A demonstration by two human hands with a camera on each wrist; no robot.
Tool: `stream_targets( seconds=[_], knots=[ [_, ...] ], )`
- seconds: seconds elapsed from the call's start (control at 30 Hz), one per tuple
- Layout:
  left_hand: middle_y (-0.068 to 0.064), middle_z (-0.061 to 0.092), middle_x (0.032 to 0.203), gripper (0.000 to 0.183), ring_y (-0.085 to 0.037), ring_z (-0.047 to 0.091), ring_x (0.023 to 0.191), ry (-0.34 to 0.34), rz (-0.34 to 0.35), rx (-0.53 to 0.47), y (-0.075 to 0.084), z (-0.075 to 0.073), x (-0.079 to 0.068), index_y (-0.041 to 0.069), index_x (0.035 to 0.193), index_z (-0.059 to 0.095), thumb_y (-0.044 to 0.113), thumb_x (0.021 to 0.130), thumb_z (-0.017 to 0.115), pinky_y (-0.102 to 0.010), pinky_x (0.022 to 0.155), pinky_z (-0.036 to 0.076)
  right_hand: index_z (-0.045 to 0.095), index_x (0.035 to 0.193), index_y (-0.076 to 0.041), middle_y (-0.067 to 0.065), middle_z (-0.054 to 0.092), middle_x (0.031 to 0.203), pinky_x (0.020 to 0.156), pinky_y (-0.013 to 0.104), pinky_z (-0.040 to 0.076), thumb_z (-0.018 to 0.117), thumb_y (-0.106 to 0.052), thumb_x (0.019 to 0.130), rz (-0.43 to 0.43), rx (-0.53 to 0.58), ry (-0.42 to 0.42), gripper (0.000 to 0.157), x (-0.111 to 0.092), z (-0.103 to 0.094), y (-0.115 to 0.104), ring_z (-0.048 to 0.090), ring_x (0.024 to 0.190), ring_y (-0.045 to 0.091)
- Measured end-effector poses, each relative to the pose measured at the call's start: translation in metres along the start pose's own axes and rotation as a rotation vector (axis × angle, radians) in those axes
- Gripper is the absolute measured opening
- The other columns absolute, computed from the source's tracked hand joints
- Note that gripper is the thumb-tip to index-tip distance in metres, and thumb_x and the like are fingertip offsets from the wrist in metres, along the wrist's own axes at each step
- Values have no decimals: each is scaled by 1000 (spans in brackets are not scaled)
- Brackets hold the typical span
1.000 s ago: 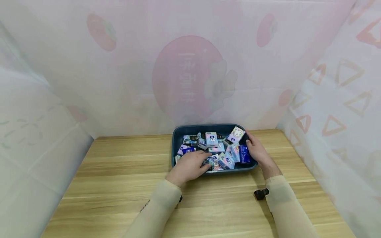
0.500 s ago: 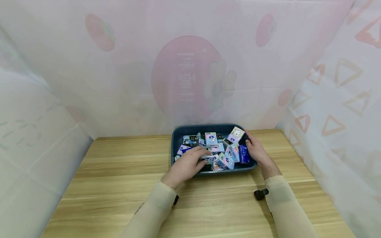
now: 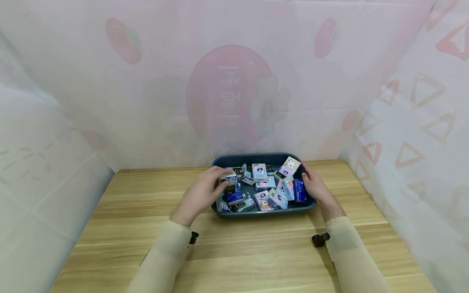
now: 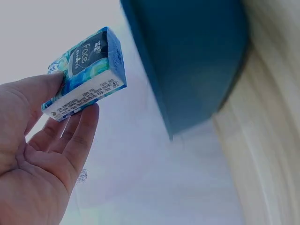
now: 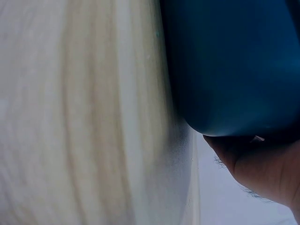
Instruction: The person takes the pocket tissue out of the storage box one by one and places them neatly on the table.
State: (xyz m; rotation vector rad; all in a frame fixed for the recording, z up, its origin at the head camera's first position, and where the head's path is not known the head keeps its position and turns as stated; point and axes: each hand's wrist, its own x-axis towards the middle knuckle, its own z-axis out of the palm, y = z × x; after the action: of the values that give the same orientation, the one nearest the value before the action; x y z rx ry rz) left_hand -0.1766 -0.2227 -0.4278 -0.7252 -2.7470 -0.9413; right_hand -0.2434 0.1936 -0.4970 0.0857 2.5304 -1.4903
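Note:
My left hand (image 3: 199, 191) pinches a small blue-green tissue pack (image 4: 89, 70) between thumb and fingers, above the left end of a dark blue plastic bin (image 3: 271, 214). The pack has a dark label reading "Face", and in the left wrist view it is apart from the bin's wall. At the bin's right end my right hand (image 3: 318, 187) grips the rim, thumb towards the inside. Beside that thumb stands a deep blue tissue pack (image 3: 299, 190). Several pastel cartoon packs (image 3: 264, 201) lie loosely in the bin, some tilted on others.
The bin stands on a wood-grain table (image 3: 146, 211), near its back edge. Pale printed cloth (image 3: 154, 101) encloses the table at the back and both sides. A pastel pack (image 3: 292, 163) leans up near the bin's back right corner.
My left hand has picked a tissue pack out of the pile and moved left with it, baring more packs and some of the bin's floor. My right hand has stayed on the rim.

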Motion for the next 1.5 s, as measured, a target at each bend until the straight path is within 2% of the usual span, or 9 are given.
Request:
stream_targets(
  seconds=[0.07, 0.27, 0.53, 0.77, 1.1, 1.27, 1.5],
  knots=[
    [-10, 77, 146, 40, -27, 77, 116, 10, -22, 8, -8, -9, -2, 14, 156, 75, 16, 116, 77, -49, 99, 69, 7, 190, -29, 20, 5, 198, 149, 75, 12, 30, -20, 129, 10, -1, -4, 66, 0, 0, -1, 7, 185, 52],
    [-16, 73, 158, 41, -39, 77, 136, 33, -79, 29, -31, -35, -9, 14, 159, 72, 16, 118, 74, -59, 112, 69, 6, 190, -30, 18, 4, 199, 148, 76, 12, 29, -21, 129, 27, -4, -3, 66, -2, 0, -1, 6, 185, 51],
    [-25, 73, 156, 38, -48, 75, 138, 74, -100, 60, -63, -64, -19, 7, 155, 72, 9, 118, 72, -65, 111, 67, 7, 190, -28, 19, 4, 199, 149, 75, 11, 30, -21, 129, 17, 7, -3, 66, -1, 0, -1, 6, 185, 51],
    [-26, 67, 164, 41, -50, 75, 136, 34, -179, 102, -93, -84, -29, 8, 160, 69, 13, 119, 70, -68, 111, 66, 7, 190, -26, 19, 5, 199, 148, 75, 12, 30, -20, 128, 13, 6, -2, 66, -1, 0, -1, 7, 185, 51],
    [-30, 68, 159, 42, -55, 73, 135, -29, -253, 156, -140, -103, -41, 5, 161, 68, 14, 119, 70, -72, 109, 64, 9, 191, -22, 19, 5, 199, 149, 74, 10, 30, -19, 128, 10, 7, -1, 66, -1, 1, -2, 6, 185, 51],
    [-34, 69, 156, 42, -57, 72, 134, -66, -272, 177, -165, -111, -49, 0, 159, 67, 11, 119, 69, -74, 108, 63, 8, 191, -23, 18, 4, 199, 149, 74, 10, 29, -19, 128, 17, 7, -3, 66, -2, 2, -3, 5, 185, 50],
    [-35, 71, 154, 39, -59, 70, 139, -126, -276, 219, -187, -125, -59, -7, 155, 67, 8, 118, 69, -75, 112, 60, 9, 191, -23, 19, 5, 199, 149, 74, 10, 30, -19, 128, 11, 5, 5, 66, -2, 1, -2, 6, 185, 51]
  ],
)
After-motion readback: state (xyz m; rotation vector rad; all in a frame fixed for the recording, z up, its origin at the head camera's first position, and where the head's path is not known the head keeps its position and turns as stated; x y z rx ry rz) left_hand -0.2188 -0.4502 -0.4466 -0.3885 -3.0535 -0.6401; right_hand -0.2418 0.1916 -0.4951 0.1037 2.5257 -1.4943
